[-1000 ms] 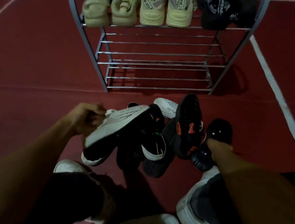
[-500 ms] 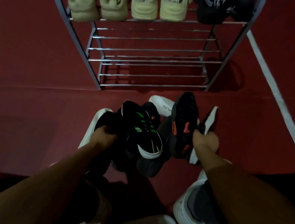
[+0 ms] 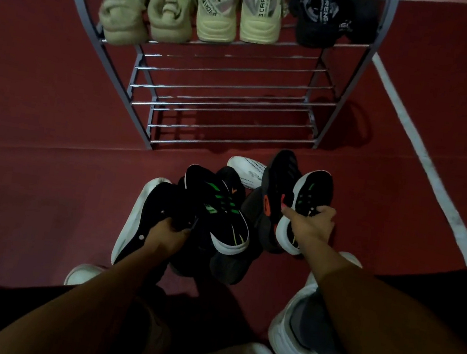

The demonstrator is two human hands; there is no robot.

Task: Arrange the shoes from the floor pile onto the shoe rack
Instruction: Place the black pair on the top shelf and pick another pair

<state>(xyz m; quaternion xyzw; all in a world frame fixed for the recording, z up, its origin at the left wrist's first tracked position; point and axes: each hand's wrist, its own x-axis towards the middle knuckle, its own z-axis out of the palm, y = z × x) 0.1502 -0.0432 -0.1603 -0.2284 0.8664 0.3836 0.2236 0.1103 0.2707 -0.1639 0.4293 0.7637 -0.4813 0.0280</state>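
Observation:
A grey metal shoe rack stands on the red floor. Its top shelf holds two pairs of pale yellow-green sneakers and a black pair; the lower shelves are bare. In front lies a pile of dark shoes. My left hand grips a black shoe with a white sole. My right hand grips a black shoe with green stripes, lifted off the pile. A matching green-striped shoe, a black and orange shoe and a white shoe remain in the pile.
White painted lines cross the red floor to the right of the rack and behind it. My own feet in white shoes stand just below the pile, with my dark trouser legs at the bottom edge.
My left hand turned the white-soled shoe over and took hold of its opening. My right hand grasped the green-striped shoe and lifted it, turning its upper into view.

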